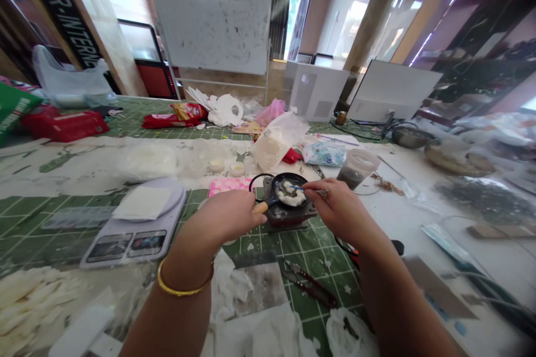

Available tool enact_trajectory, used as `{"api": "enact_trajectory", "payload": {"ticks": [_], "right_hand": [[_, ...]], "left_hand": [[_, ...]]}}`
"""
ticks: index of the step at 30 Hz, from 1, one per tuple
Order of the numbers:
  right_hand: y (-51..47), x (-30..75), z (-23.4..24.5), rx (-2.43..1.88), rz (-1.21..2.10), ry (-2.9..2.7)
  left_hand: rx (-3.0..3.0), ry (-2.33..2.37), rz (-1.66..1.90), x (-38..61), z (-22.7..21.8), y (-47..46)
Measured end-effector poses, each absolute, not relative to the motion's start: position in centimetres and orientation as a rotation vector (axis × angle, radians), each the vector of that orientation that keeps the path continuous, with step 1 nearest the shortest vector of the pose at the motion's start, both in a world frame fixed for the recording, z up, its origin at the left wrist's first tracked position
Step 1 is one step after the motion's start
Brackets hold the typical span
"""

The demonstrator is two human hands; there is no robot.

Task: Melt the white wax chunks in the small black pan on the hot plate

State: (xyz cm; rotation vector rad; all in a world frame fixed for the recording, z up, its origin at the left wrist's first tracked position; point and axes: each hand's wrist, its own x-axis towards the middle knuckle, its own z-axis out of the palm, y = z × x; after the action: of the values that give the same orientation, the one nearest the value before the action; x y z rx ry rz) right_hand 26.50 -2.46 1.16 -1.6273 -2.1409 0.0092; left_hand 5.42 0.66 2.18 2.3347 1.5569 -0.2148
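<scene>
A small black frying pan [273, 183] sits on a little hot plate [288, 220] in the middle of the table. White lumps, perhaps wax, [292, 198] lie in it around a clear or melted patch. My left hand [228, 213] is closed on the pan's wooden handle [260, 208]. From the right, my right hand [337, 206] pinches a thin blue stick [298, 187] whose far end reaches into the pan among the lumps. A pink mould-like sheet [230, 186] lies just behind my left hand.
A kitchen scale [136, 223] bearing white paper stands left, near white flakes [31, 301]. Thread snips [312, 284] and crumpled tissue [230, 284] lie in front. Behind the pan are a white bag [278, 142], a wipes pack [324, 153] and a plastic cup [358, 169].
</scene>
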Motion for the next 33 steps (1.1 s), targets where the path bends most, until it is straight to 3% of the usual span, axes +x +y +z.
{"api": "enact_trajectory", "payload": {"ticks": [33], "right_hand": [[-3.07, 26.67, 1.70, -1.582, 0.043, -2.186]], "left_hand": [[2.362, 1.539, -0.212, 5.37, 1.92, 0.86]]}}
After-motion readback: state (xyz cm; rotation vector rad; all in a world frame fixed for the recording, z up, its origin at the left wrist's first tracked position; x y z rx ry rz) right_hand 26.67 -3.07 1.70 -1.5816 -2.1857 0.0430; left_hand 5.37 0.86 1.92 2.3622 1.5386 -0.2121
